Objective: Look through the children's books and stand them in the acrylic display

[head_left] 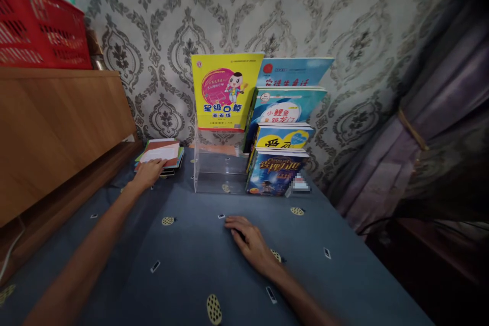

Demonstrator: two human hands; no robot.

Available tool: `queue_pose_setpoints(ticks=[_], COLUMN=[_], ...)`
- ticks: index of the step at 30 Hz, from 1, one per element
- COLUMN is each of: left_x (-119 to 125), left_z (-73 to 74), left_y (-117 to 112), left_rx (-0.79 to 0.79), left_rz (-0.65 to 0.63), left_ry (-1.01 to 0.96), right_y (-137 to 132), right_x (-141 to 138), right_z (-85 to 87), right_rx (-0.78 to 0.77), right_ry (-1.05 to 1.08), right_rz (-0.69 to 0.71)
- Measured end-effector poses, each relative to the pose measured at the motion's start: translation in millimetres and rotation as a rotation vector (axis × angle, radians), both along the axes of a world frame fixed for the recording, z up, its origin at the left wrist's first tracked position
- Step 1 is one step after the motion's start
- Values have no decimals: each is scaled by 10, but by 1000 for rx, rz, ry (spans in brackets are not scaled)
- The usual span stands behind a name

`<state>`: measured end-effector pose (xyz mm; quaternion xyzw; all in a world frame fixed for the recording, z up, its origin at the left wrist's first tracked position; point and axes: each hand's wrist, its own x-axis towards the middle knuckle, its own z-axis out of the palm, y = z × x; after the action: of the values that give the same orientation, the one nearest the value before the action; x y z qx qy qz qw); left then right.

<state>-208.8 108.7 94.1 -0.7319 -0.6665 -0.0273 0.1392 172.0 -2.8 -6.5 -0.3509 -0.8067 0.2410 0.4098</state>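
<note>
My left hand (150,172) reaches to the far left of the table, its fingers lying over the reddish-brown and white cover of the top book (162,151) in a small stack. The thumb is hidden there. Nearer to me, my right hand (249,242) rests on the table, fingers stretched forward and thumb apart, with nothing in it. Beyond it stands a clear acrylic tiered book rack (196,173). A yellow workbook (225,92) stands in its top left tier. Down the right side are a blue book (298,69), a teal book (284,104), a yellow-and-blue book (282,135) and a dark blue book (275,173).
A grey-blue cloth with pineapple prints covers the table (183,275). Along the left stands a wooden cabinet (61,127) with a red plastic basket (46,25) on top. Patterned wallpaper (164,25) is behind; a tied curtain (385,132) hangs at the right.
</note>
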Motion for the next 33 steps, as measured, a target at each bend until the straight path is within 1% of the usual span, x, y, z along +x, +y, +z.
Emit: queue_pose_setpoints(ticks=[5, 8, 12, 17, 22, 25, 27, 29, 30, 32, 33], left_x=[136, 219, 330, 469, 634, 761, 831, 853, 837, 746, 672], left_z=[-42, -96, -168, -272, -383, -406, -390, -359, -346, -339, -353], left_y=[-202, -387, -655, -991, -1369, -1608, -1734, -1791, -1783, -1692, -1614], left_rx=[27, 26, 1, -71, -183, -230, -254, -259, -253, -221, -196], left_rz=[2, -3, 14, 23, 24, 29, 1, -41, -59, -69, -53], left_ry=[81, 115, 116, 98, 121, 104, 72, 18, -18, -98, -129], right_y=[2, 5, 18, 30, 8, 3, 4, 6, 6, 4, 2], right_x=[17, 28, 33, 41, 52, 54, 51, 44, 40, 34, 32], right_z=[37, 59, 22, -37, 1, 41, 60, 73, 77, 83, 85], right_rx=[-11, -36, -53, -48, -45, -54, -67, -81, -88, -101, -106], right_ry=[-1, 11, 22, 29, 46, 30, 19, 9, 7, 5, 4], right_rz=[29, 31, 29, 26, 34, 39, 45, 48, 50, 52, 52])
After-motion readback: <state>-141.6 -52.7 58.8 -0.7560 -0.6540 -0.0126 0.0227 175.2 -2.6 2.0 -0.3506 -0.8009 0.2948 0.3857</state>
